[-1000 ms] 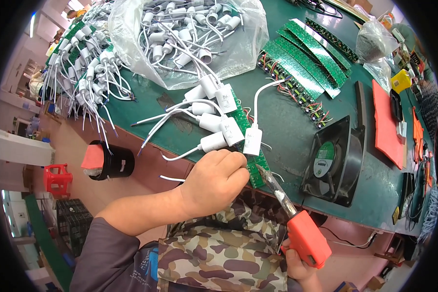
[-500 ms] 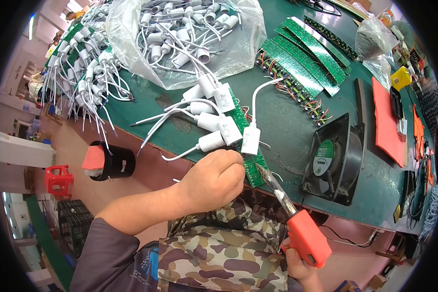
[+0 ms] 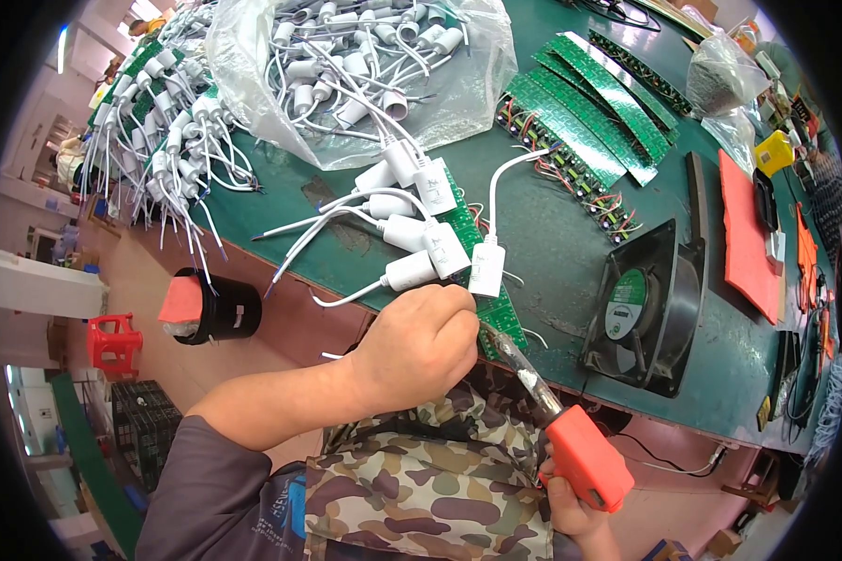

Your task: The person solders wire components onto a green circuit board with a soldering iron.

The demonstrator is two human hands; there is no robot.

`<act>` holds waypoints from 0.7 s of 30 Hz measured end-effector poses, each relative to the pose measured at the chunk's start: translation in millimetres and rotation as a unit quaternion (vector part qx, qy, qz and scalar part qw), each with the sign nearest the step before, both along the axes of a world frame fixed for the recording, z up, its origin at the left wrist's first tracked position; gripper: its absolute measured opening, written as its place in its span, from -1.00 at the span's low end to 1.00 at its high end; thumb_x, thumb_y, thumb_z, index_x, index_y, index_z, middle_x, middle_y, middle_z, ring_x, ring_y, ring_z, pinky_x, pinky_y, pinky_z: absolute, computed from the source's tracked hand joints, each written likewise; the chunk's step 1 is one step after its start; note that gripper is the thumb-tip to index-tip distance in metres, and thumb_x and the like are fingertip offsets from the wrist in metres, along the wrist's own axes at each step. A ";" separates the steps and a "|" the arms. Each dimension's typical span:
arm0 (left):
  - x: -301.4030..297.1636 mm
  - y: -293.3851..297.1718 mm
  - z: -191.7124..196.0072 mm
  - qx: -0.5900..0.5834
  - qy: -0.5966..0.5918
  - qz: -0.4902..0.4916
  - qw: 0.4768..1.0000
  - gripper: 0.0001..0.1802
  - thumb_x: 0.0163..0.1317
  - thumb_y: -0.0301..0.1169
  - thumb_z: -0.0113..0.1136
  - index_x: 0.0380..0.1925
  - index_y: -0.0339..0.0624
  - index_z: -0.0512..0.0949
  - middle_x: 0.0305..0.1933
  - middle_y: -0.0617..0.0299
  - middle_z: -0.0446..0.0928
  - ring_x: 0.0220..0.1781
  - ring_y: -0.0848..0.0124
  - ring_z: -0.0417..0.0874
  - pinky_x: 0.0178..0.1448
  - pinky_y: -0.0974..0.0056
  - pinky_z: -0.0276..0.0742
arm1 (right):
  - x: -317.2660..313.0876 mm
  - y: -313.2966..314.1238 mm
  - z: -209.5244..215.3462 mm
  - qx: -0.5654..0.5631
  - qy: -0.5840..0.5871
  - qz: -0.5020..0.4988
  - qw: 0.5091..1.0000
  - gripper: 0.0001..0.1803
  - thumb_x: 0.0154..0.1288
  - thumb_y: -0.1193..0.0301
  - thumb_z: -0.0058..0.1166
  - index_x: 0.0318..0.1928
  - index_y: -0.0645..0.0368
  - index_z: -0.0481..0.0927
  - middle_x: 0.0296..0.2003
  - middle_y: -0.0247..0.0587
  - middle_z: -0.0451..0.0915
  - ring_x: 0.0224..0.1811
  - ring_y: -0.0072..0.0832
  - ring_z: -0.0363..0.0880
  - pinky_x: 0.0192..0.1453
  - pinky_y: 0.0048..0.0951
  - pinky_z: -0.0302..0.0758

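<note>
My right hand [image 3: 573, 510] grips the red handle of a soldering iron [image 3: 585, 458]. The iron's tip meets a narrow green circuit board [image 3: 503, 313] at the table's front edge, close to my left fingers. My left hand [image 3: 419, 341] is closed over the board's near end; whatever its fingertips pinch is hidden beneath them. White cylindrical lamp sockets with cables [image 3: 410, 271] lie across the board, just beyond my left hand. One more white socket [image 3: 486, 268] stands on the board's right side, its cable curving away from me.
A clear plastic bag [image 3: 253, 84] of white sockets lies at the back. Wired sockets [image 3: 164, 140] hang over the table's left edge. Stacked green boards [image 3: 589, 107] lie far right. A black fan [image 3: 641, 304] stands right of the iron. A black bucket [image 3: 229, 309] is on the floor.
The iron's tip has shifted left along the board, nearer my left fingers. My left hand has moved slightly right, and remains closed.
</note>
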State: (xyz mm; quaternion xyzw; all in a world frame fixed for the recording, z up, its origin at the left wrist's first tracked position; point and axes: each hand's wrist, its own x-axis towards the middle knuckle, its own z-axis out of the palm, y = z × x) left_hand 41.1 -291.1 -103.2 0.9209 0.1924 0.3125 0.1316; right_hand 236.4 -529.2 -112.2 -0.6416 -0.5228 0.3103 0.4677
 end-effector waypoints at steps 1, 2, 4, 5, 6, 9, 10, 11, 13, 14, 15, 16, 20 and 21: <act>0.5 0.1 0.3 0.000 0.000 0.000 1.000 -0.80 -0.05 -0.59 0.28 -0.45 -0.25 0.43 -0.31 0.10 0.44 -0.33 0.15 0.54 -0.23 0.12 0.52 | -1.4 -0.3 -0.2 0.000 0.001 -0.010 1.000 -0.80 0.00 0.46 0.33 -0.29 0.18 0.73 -0.35 -0.16 0.72 -0.40 -0.24 0.71 -0.35 -0.34 0.63; 1.1 0.2 0.7 0.004 0.000 0.000 1.000 -0.80 -0.06 -0.59 0.28 -0.45 -0.24 0.43 -0.31 0.10 0.43 -0.34 0.15 0.54 -0.23 0.12 0.52 | -2.4 1.5 0.6 0.000 0.001 -0.011 1.000 -0.80 0.00 0.46 0.33 -0.29 0.18 0.73 -0.35 -0.16 0.72 -0.40 -0.24 0.71 -0.35 -0.34 0.63; 1.3 -0.2 1.3 0.007 0.001 0.000 1.000 -0.80 -0.06 -0.59 0.28 -0.45 -0.24 0.43 -0.32 0.11 0.43 -0.35 0.16 0.53 -0.24 0.12 0.51 | -3.0 5.7 2.8 0.025 0.004 -0.017 1.000 -0.80 0.00 0.48 0.32 -0.28 0.19 0.72 -0.36 -0.17 0.71 -0.41 -0.24 0.69 -0.37 -0.35 0.61; 1.3 -0.2 1.5 0.010 0.004 0.001 1.000 -0.80 -0.07 -0.58 0.28 -0.46 -0.24 0.43 -0.32 0.11 0.43 -0.35 0.16 0.53 -0.24 0.13 0.51 | -3.2 4.9 2.2 0.025 0.004 -0.017 1.000 -0.80 0.00 0.48 0.32 -0.28 0.19 0.72 -0.36 -0.17 0.71 -0.41 -0.24 0.69 -0.37 -0.35 0.61; 1.1 -0.2 1.9 0.014 0.006 0.001 1.000 -0.80 -0.07 -0.58 0.27 -0.46 -0.24 0.43 -0.32 0.11 0.42 -0.35 0.17 0.53 -0.24 0.13 0.51 | -3.4 3.6 1.5 0.022 -0.001 -0.017 1.000 -0.80 0.01 0.48 0.32 -0.27 0.19 0.72 -0.37 -0.18 0.71 -0.41 -0.24 0.69 -0.37 -0.34 0.61; 0.3 0.0 1.9 0.017 0.007 0.000 1.000 -0.81 -0.06 -0.58 0.27 -0.46 -0.23 0.43 -0.32 0.11 0.42 -0.35 0.17 0.52 -0.25 0.13 0.50 | -3.0 3.2 1.9 0.013 0.002 -0.013 1.000 -0.81 0.02 0.48 0.32 -0.28 0.18 0.72 -0.37 -0.19 0.71 -0.40 -0.25 0.68 -0.36 -0.34 0.61; -0.2 -0.2 3.2 0.017 0.007 0.000 1.000 -0.81 -0.06 -0.58 0.27 -0.46 -0.23 0.43 -0.32 0.11 0.42 -0.35 0.17 0.52 -0.25 0.13 0.50 | -2.7 3.2 2.2 0.008 0.009 -0.008 1.000 -0.81 0.03 0.48 0.32 -0.28 0.18 0.71 -0.36 -0.19 0.71 -0.40 -0.26 0.68 -0.35 -0.34 0.61; -0.8 -0.5 5.9 -0.001 0.023 -0.003 1.000 -0.79 -0.06 -0.62 0.29 -0.42 -0.26 0.46 -0.29 0.10 0.48 -0.32 0.14 0.57 -0.22 0.12 0.54 | -2.6 2.5 2.1 0.008 0.010 -0.008 1.000 -0.81 0.03 0.48 0.32 -0.28 0.18 0.71 -0.36 -0.19 0.71 -0.40 -0.26 0.68 -0.35 -0.34 0.61; -2.5 -0.4 8.5 -0.017 0.042 -0.006 0.999 -0.76 -0.07 -0.66 0.32 -0.38 -0.29 0.49 -0.25 0.08 0.53 -0.30 0.11 0.61 -0.19 0.11 0.58 | -3.9 1.5 1.9 0.008 0.021 -0.020 1.000 -0.83 0.04 0.48 0.32 -0.28 0.17 0.71 -0.36 -0.20 0.71 -0.40 -0.26 0.67 -0.34 -0.33 0.60; -2.2 -0.2 8.8 -0.017 0.043 -0.006 0.999 -0.77 -0.07 -0.66 0.32 -0.39 -0.28 0.49 -0.26 0.08 0.53 -0.30 0.11 0.61 -0.20 0.11 0.58 | -4.9 2.3 2.3 0.008 0.022 -0.020 1.000 -0.83 0.04 0.48 0.32 -0.28 0.17 0.71 -0.36 -0.20 0.71 -0.40 -0.26 0.67 -0.34 -0.33 0.60; -1.2 -0.5 8.4 -0.018 0.044 -0.008 0.999 -0.77 -0.07 -0.66 0.31 -0.39 -0.28 0.49 -0.26 0.08 0.52 -0.31 0.11 0.60 -0.21 0.10 0.57 | -4.9 2.6 3.1 0.006 0.024 -0.023 0.999 -0.83 0.04 0.48 0.32 -0.29 0.17 0.71 -0.36 -0.20 0.71 -0.40 -0.26 0.67 -0.34 -0.33 0.60; -1.2 -0.4 8.2 -0.019 0.043 -0.009 0.999 -0.77 -0.07 -0.66 0.31 -0.39 -0.28 0.49 -0.26 0.08 0.52 -0.31 0.11 0.60 -0.21 0.10 0.57 | -4.8 2.5 3.6 0.005 0.025 -0.026 0.999 -0.83 0.04 0.47 0.32 -0.29 0.17 0.71 -0.36 -0.20 0.71 -0.41 -0.26 0.67 -0.34 -0.33 0.60; -2.5 0.3 9.6 -0.017 0.048 -0.007 0.999 -0.77 -0.08 -0.66 0.31 -0.40 -0.28 0.48 -0.26 0.08 0.52 -0.31 0.10 0.60 -0.20 0.10 0.57 | -2.3 -2.2 1.2 -0.015 0.005 -0.007 1.000 -0.81 0.03 0.47 0.34 -0.28 0.17 0.71 -0.35 -0.18 0.71 -0.41 -0.25 0.66 -0.35 -0.32 0.60; -2.7 0.5 10.0 -0.017 0.049 -0.007 0.999 -0.77 -0.08 -0.66 0.32 -0.40 -0.28 0.49 -0.26 0.08 0.52 -0.31 0.10 0.60 -0.20 0.10 0.57 | -2.7 -1.1 1.6 -0.006 -0.019 -0.008 1.000 -0.81 0.03 0.46 0.34 -0.28 0.17 0.71 -0.34 -0.16 0.70 -0.42 -0.24 0.66 -0.36 -0.31 0.60</act>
